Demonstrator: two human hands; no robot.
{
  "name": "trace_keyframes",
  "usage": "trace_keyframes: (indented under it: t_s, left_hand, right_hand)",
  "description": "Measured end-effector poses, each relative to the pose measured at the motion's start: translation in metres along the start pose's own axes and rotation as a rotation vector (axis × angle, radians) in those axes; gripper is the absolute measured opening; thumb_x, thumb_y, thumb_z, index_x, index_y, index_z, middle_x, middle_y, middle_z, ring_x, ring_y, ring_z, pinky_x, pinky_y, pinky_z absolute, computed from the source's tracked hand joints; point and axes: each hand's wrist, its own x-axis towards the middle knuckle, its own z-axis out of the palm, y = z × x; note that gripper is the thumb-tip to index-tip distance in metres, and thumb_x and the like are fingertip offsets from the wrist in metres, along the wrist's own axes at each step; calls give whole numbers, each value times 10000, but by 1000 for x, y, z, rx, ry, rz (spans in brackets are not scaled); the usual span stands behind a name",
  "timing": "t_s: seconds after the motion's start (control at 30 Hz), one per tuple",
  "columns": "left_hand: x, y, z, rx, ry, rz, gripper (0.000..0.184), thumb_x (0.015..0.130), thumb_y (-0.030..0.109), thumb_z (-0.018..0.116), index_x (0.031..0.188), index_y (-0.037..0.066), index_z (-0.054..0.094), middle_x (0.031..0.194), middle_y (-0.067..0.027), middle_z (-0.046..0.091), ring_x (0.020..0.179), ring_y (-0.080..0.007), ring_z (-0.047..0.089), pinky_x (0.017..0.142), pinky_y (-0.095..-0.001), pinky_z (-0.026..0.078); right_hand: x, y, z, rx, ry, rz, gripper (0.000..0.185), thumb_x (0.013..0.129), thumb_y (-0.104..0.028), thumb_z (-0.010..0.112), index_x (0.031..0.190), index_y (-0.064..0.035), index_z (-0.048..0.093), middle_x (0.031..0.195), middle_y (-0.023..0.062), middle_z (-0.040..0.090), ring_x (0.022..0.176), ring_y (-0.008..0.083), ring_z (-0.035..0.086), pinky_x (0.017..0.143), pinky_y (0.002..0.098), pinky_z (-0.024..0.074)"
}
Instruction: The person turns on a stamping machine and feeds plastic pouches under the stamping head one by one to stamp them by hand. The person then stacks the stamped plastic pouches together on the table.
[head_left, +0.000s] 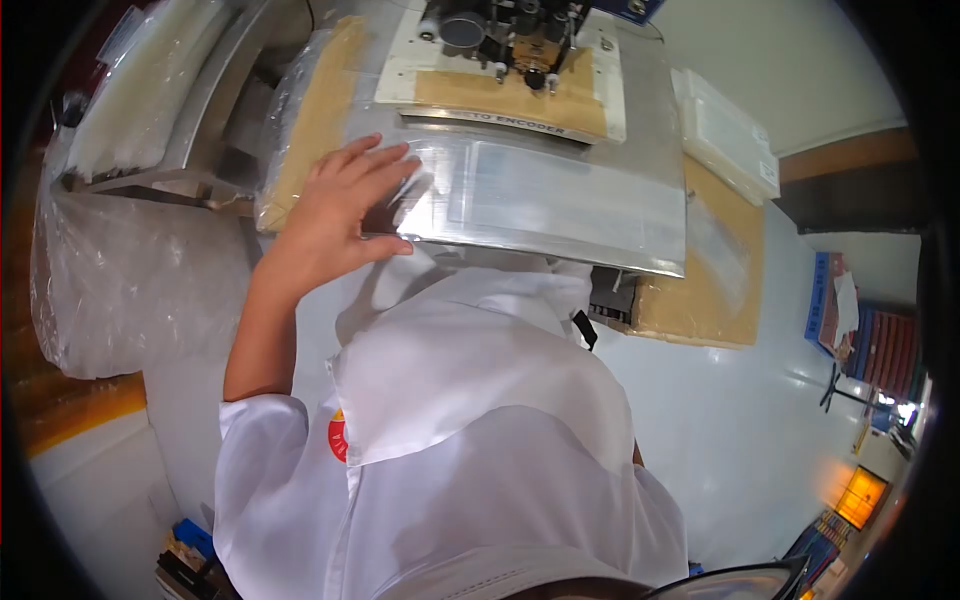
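Dark rim [797,575]: bottom edge of the frame, right of centre; cut off there, so what it belongs to cannot be told.
White coat [510,490]: fills the bottom centre; a red and yellow badge [338,437] shows beside its front flap.
Left hand [335,205]: left of centre, at the left end of the metal table [655,235]; fingers spread and slightly bent, thumb held well apart from them near the table's front edge; nothing gripped; whether the fingertips touch the metal cannot be told.
Right hand: out of view; cannot tell how its fingers stand.
See-through pouch [530,190]: flat on the metal table, upper centre of the frame, just right of the left hand and apart from it.
Machine [535,50]: top centre, behind the pouch; its front lip carries the letters "TO ENCODER".
Plastic pack [730,130]: upper right, beside the table; brown cardboard [700,285] lies below it in the frame.
Brown sheets [312,130]: upper left, inside see-through wrap, just beyond the left hand.
Bag stack [155,90]: upper left corner; a large plastic sack [140,275] hangs below it.
Binders [880,345]: far right, well apart from the table.
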Motion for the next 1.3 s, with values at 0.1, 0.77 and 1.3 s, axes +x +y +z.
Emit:
trace_keyframes:
  t_s: [0.1, 0.77, 1.3]
  left_hand:
    - [-11, -2, 17, 15, 3, 62, 573, 728, 309, 827, 1255, 140, 679, 1387, -61, 598, 1346, -318, 474, 1087, -455, 356]
    - [2, -8, 37, -189, 263, 175, 231, 752, 22, 771, 972, 86, 742, 1005, -44, 715, 926, -256, 624, 804, -365, 509]
    - [27, 2, 33, -211, 397, 207, 161, 810, 77, 754, 967, 91, 724, 1008, -41, 713, 944, -265, 633, 847, -373, 481]
  right_hand:
    - [-45, -62, -95, -47, -12, -156, 504, 807, -210, 802, 1202, -52, 531, 1043, 156, 700, 953, 273, 666, 859, 366, 522]
    - [-198, -273, -319, -34, 919, -1321, 385, 813, -247, 787, 1170, -120, 716, 1284, 73, 672, 1255, 343, 579, 1030, 434, 462]
    - [-211, -290, -332, 210, 1101, -1350, 258, 891, -266, 710, 1064, -78, 750, 1033, 101, 744, 1067, 289, 660, 910, 387, 512]
